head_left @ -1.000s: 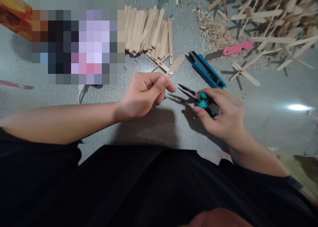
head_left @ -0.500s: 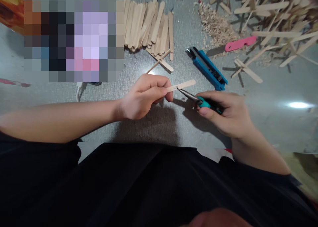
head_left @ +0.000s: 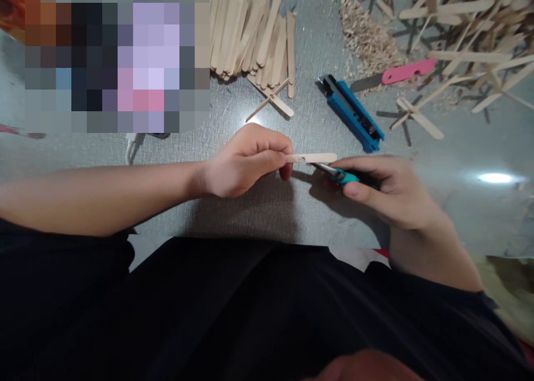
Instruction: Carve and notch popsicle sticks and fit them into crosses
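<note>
The left hand (head_left: 246,161) pinches a wooden stick (head_left: 312,158) at one end; the stick lies level, its long axis running left to right, free end pointing right. The right hand (head_left: 387,192) grips teal pliers (head_left: 340,173), whose nose meets the stick from below. The nose tip hides under the stick, the handles inside the fist.

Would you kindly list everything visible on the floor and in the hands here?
Craft stick: one, pale wood, held level between both hands.
Pliers: one, teal handles, nose at the stick.
Stick pile: many, pale wood, top centre.
Box cutter: one, blue, right of centre.
Pink-handled tool: one, top right.
Wood shavings: heap, tan, top right.
Stick crosses: many, top right.
Left hand: pinches the stick.
Right hand: grips the pliers.
</note>
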`<state>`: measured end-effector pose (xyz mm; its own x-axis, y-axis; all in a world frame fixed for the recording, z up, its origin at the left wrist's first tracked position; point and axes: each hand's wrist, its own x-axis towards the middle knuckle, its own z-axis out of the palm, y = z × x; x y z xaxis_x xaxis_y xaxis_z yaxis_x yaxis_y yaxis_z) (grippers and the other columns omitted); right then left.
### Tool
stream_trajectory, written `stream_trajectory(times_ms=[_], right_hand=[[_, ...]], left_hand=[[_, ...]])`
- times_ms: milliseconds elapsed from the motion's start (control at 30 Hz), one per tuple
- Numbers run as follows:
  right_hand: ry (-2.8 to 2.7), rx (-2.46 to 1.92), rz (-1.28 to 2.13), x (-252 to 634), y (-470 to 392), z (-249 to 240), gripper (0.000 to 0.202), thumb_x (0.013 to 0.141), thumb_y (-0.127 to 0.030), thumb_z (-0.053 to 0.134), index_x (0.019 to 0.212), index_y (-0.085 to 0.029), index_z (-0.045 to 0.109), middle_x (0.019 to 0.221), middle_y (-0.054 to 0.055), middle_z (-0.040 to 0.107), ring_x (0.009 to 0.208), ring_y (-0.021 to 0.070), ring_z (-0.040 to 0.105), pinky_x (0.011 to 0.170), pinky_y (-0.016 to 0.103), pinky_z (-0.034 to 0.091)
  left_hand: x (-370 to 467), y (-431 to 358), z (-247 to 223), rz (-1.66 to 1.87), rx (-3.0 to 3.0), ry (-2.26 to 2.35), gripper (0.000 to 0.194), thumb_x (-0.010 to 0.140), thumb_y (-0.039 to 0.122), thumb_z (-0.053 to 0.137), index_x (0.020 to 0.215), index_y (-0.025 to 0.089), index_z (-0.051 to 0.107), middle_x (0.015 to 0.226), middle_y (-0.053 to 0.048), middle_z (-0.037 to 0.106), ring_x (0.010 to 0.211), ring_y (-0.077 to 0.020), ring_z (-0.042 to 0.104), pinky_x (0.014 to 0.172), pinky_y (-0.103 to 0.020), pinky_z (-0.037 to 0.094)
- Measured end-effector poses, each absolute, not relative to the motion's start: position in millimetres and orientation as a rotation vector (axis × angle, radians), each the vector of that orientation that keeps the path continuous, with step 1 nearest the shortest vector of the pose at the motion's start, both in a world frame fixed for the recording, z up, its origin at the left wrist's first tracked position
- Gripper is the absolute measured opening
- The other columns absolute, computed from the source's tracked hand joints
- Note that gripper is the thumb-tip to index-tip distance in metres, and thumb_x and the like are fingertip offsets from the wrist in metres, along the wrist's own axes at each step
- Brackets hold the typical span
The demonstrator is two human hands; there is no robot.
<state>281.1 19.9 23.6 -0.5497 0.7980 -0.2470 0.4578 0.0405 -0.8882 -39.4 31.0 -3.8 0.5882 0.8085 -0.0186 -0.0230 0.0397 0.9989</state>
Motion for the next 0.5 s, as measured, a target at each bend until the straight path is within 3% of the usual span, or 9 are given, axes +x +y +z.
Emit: stream_trajectory(times_ms=[167, 500], right_hand=[[-2.016, -1.233, 1.583, 283.1, 25.4, 26.0, 0.023, 0.105, -0.058, 0.089, 0.118, -0.04, 0.094, 0.093, -0.001, 0.088, 0.072, 0.0226, 0.076, 0.059, 0.037, 0.057], [-2.004, -1.184, 1.676, 283.4, 27.3, 25.6, 0.024, 0.107, -0.057, 0.087, 0.121, -0.038, 0.094, 0.095, 0.001, 0.089, 0.072, 0.023, 0.079, 0.058, 0.035, 0.061]], left_hand=[[-38.6, 31.8, -4.4, 0.721, 1.319, 0.688, 0.028, 0.101, 0.023, 0.063, 0.078, 0.016, 0.078, 0.054, 0.004, 0.044, 0.051, -0.0087, 0.034, 0.053, -0.03, 0.024], [-39.9, 33.5, -7.9, 0.66, 1.323, 0.639, 0.029, 0.102, 0.023, 0.063, 0.08, 0.017, 0.08, 0.055, 0.004, 0.044, 0.051, -0.0086, 0.035, 0.052, -0.03, 0.023]])
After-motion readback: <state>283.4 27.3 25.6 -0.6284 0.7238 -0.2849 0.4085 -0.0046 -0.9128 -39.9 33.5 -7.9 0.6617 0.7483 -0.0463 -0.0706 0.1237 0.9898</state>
